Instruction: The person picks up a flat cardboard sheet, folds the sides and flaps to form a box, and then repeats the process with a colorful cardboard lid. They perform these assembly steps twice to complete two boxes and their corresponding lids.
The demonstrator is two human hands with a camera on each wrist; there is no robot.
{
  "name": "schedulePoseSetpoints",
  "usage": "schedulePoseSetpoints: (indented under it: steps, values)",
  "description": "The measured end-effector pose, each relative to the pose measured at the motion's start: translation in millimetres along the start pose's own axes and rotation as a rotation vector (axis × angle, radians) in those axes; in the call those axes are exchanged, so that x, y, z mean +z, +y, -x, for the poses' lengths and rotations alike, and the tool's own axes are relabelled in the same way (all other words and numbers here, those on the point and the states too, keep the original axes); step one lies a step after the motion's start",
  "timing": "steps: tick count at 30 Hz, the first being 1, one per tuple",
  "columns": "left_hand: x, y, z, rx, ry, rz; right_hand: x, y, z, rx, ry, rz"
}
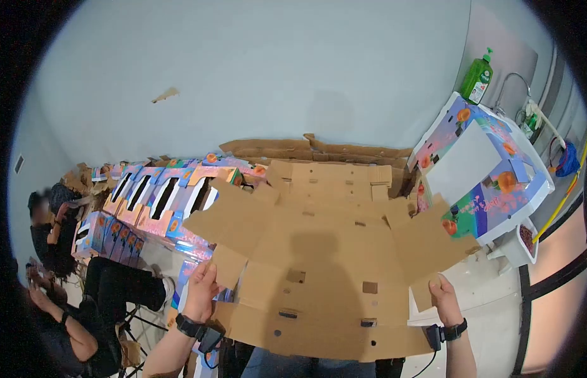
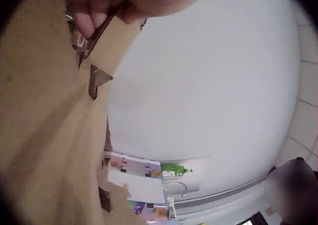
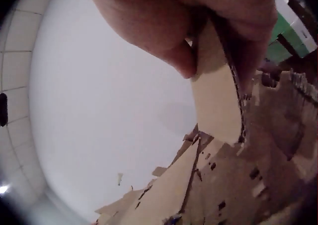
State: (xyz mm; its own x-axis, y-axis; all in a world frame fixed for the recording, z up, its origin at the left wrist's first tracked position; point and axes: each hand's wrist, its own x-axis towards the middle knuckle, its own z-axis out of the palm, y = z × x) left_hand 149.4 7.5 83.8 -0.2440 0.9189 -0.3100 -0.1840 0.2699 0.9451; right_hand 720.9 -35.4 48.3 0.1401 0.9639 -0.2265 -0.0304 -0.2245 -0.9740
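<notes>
A large unfolded cardboard box blank (image 1: 325, 258), plain brown side up with several small slots and holes, spreads in front of me in the head view. My left hand (image 1: 203, 291) pinches a flap on its left side. On the opposite side my right hand (image 1: 445, 298) grips another flap between thumb and fingers. Close up in the right wrist view, that flap (image 3: 216, 93) passes between the thumb and the curled fingers. The left wrist view has the left fingers (image 2: 94, 16) around the flap's edge, partly cut off by the frame.
Printed cartons with openings (image 1: 156, 198) line up at the left. Seated people (image 1: 73, 315) are beyond them. A printed carton sheet (image 1: 479, 170) leans over a white sink at the right, below a green pump bottle (image 1: 477, 79). More flat cardboard (image 1: 274, 150) stands along the wall.
</notes>
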Motion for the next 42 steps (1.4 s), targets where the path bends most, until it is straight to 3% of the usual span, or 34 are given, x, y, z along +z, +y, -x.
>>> schedulePoseSetpoints:
  steps: [7,11,14,18,19,21,23,27,30,32,33,36,37,38,39,40,42]
  values:
    - [33.6,-9.2,-102.7,0.062,-0.009,-0.037,4.4,12.1,-110.8,-0.152,0.028,0.259]
    - [39.2,-54.8,-163.1,0.076,-0.065,-0.017,-1.8,54.7,-182.0,-0.260,-0.019,0.370]
    - [7.3,-127.0,-220.9,-0.204,-0.133,-0.114,13.1,77.5,-209.0,-0.258,0.079,0.464]
    - [1.6,-203.2,-254.6,-0.330,-0.084,-0.208,-11.0,211.5,-267.1,-0.098,0.111,0.502]
    - [0.7,-209.8,-254.0,-0.364,-0.186,-0.141,-10.2,237.4,-272.0,-0.067,0.123,0.467]
    - [5.6,-228.8,-262.4,-0.399,-0.201,-0.245,10.9,250.0,-265.3,-0.111,0.215,0.337]
    - [5.0,-240.5,-271.6,-0.439,-0.243,-0.279,3.9,257.5,-263.6,0.042,0.172,0.248]
    - [-12.1,-274.7,-283.2,-0.263,-0.123,-0.112,-3.6,252.9,-266.2,0.145,0.141,0.138]
    - [-10.1,-267.9,-282.8,-0.419,-0.079,-0.261,-9.2,268.4,-270.0,0.107,0.174,0.194]
    - [-7.0,-276.4,-281.8,-0.360,-0.071,-0.389,-1.5,266.5,-267.6,0.074,0.231,0.180]
    - [-7.2,-281.4,-280.5,-0.330,-0.066,-0.453,0.5,263.6,-267.4,0.050,0.294,0.333]
    - [23.4,-272.0,-243.7,0.275,0.197,-1.272,10.0,259.9,-251.7,-0.054,0.451,0.764]
    - [29.3,-263.0,-240.1,0.154,0.073,-1.317,15.3,254.8,-241.8,-0.122,0.495,0.886]
    - [35.9,-256.6,-231.0,0.227,0.002,-1.430,20.3,248.6,-232.3,-0.194,0.539,1.009]
    - [44.5,-248.7,-219.3,0.300,-0.071,-1.539,39.4,217.3,-218.0,-0.037,0.493,1.062]
    - [51.4,-243.1,-209.6,0.376,-0.150,-1.647,38.0,221.4,-210.6,-0.145,0.329,1.258]
    - [58.8,-236.1,-197.1,0.370,-0.486,-1.735,36.8,229.9,-186.3,-0.360,-0.027,1.619]
